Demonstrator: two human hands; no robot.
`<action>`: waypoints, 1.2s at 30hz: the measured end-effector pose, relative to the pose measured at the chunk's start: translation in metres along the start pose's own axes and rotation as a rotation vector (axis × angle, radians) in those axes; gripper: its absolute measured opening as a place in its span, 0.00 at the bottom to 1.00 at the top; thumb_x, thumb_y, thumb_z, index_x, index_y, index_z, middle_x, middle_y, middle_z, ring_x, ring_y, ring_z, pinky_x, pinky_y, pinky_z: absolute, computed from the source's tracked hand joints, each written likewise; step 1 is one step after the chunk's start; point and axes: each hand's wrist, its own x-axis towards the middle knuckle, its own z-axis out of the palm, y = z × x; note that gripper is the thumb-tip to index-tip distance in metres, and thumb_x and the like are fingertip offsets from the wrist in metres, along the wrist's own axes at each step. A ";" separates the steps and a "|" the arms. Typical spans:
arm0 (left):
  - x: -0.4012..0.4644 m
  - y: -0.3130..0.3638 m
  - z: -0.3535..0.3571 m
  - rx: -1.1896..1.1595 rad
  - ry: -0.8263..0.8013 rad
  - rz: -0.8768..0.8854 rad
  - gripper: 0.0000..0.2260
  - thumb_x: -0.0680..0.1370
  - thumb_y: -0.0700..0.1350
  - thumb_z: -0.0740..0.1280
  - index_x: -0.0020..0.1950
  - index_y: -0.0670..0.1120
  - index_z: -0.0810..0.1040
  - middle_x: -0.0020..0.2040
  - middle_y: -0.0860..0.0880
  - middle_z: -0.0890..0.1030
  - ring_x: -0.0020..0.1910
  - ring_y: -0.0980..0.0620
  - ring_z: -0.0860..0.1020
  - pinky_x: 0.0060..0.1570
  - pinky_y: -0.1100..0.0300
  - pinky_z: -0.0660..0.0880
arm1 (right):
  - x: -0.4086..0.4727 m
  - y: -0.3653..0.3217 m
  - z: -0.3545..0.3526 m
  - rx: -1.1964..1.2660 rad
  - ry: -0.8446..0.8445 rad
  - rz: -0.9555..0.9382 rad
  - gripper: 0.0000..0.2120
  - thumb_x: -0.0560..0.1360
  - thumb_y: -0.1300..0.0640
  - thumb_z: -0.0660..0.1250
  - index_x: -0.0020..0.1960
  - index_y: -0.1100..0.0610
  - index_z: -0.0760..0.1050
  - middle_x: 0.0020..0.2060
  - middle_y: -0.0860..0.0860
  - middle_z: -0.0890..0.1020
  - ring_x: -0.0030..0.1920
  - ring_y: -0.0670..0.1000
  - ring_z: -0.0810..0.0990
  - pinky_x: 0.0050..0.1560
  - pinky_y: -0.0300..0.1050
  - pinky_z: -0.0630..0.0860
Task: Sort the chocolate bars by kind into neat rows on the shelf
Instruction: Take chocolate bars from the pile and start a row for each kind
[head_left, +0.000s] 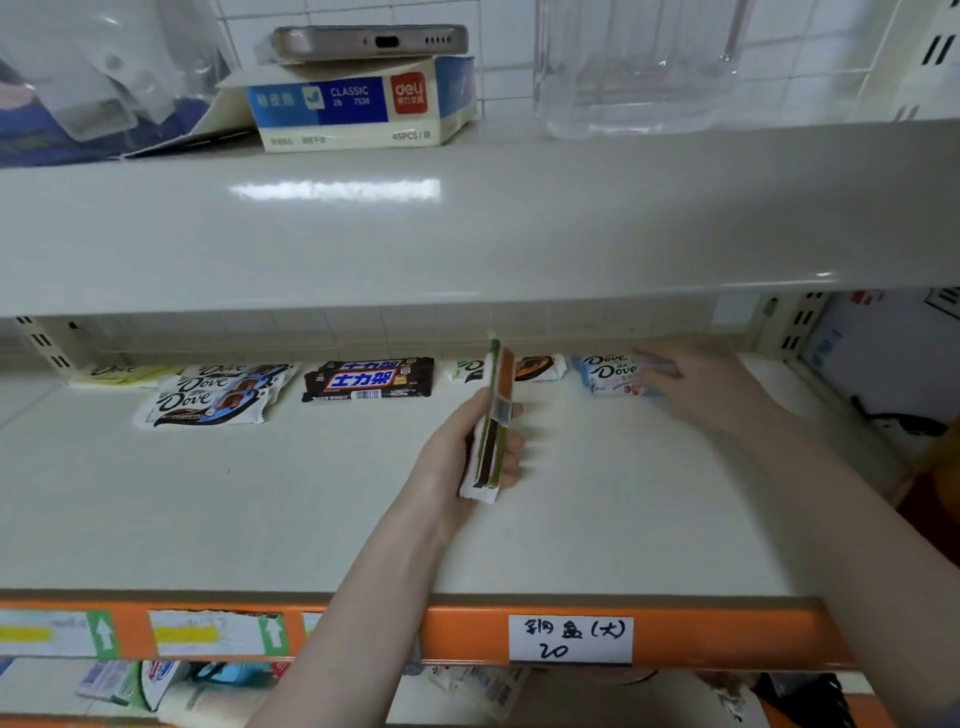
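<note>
Shelf (260, 493) | left hand (457, 452) grips edge-on bars (493, 431) — right hand (696, 384) blurred, fingers flat on Dove stack (608, 374)

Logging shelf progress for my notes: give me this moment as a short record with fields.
left hand: left hand holds green-and-orange bars on edge
right hand: right hand flat on the light blue Dove bars
back row, from left: yellow Dove bar, white Dove pile, dark bars
shelf: shelf
</note>
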 end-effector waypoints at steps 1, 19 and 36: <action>-0.002 0.000 0.001 0.107 0.031 0.058 0.10 0.78 0.49 0.62 0.48 0.43 0.77 0.31 0.49 0.74 0.24 0.55 0.71 0.24 0.66 0.67 | -0.004 -0.010 -0.002 0.083 0.034 0.009 0.13 0.76 0.54 0.63 0.58 0.57 0.76 0.52 0.57 0.81 0.54 0.56 0.77 0.54 0.48 0.71; -0.019 0.019 -0.013 0.796 0.078 0.243 0.05 0.69 0.35 0.73 0.43 0.42 0.81 0.32 0.54 0.82 0.30 0.57 0.77 0.33 0.68 0.72 | -0.052 -0.085 0.015 0.866 -0.119 0.031 0.14 0.70 0.71 0.67 0.54 0.61 0.77 0.35 0.56 0.82 0.29 0.44 0.81 0.33 0.34 0.77; -0.009 0.017 -0.021 0.047 0.182 0.029 0.06 0.74 0.38 0.67 0.50 0.39 0.80 0.44 0.40 0.85 0.39 0.46 0.84 0.40 0.52 0.82 | -0.076 -0.102 0.037 0.634 -0.175 0.016 0.20 0.67 0.67 0.70 0.50 0.45 0.76 0.47 0.46 0.82 0.32 0.37 0.79 0.35 0.34 0.74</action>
